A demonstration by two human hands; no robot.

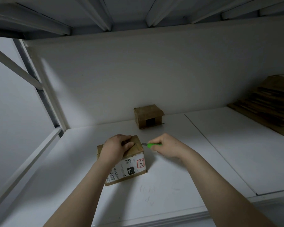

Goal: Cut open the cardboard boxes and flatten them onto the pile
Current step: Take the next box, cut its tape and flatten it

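Observation:
A small taped cardboard box [134, 167] with a white shipping label stands on the white shelf [170, 185] in front of me. My left hand [116, 147] rests on its top, fingers bent over the far edge and holding it down. My right hand [167, 145] grips a green utility knife [152, 145]; the short blade points left and meets the box's upper right edge. A second small cardboard box [147, 116] stands against the back wall, apart from both hands. A pile of flattened cardboard [269, 104] lies at the far right of the shelf.
The shelf has a white back wall [138, 71] and another shelf deck overhead [138, 12]. A metal upright and diagonal brace [39, 82] stand at the left. A seam [220, 154] divides the shelf surface into two panels.

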